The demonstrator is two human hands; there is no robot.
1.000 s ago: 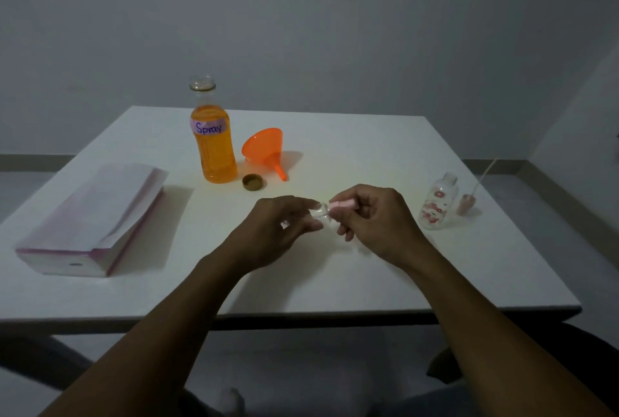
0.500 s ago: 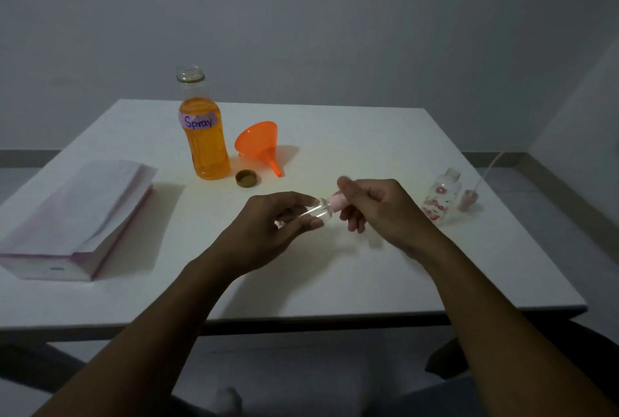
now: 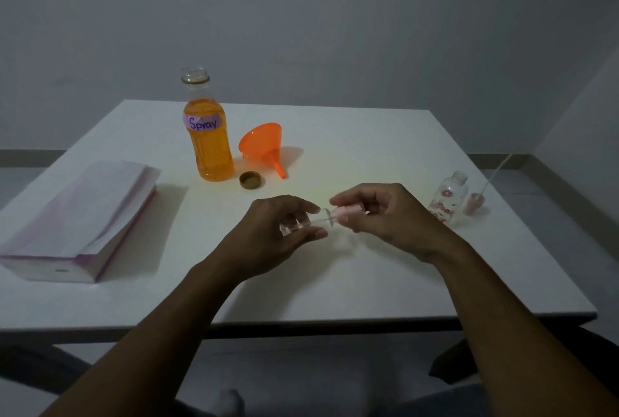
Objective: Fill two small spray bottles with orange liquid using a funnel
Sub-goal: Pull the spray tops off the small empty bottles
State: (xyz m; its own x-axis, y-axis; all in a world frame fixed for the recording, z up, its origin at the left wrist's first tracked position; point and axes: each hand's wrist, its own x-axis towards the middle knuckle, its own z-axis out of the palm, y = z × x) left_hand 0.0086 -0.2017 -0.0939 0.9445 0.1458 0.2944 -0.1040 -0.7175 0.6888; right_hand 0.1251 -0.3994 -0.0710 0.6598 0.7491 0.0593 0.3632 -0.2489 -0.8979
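My left hand (image 3: 274, 235) grips the clear body of a small spray bottle (image 3: 315, 221) held sideways above the table. My right hand (image 3: 388, 215) pinches its pink spray cap (image 3: 348, 212). A second small bottle (image 3: 447, 197) with red flowers stands open at the right, its pink spray head (image 3: 473, 202) with a thin tube beside it. The tall bottle of orange liquid (image 3: 209, 145), labelled "Spray", stands uncapped at the back. An orange funnel (image 3: 264, 147) lies on its side next to it, with a gold cap (image 3: 250, 180) in front.
A pink-edged stack of paper (image 3: 83, 215) lies on the left of the white table (image 3: 368, 282). The table's front edge runs just below my forearms. A grey wall stands behind.
My hands have drawn slightly apart, so the bottle's clear neck shows between my left fingers and the pink cap. The view has shifted a little.
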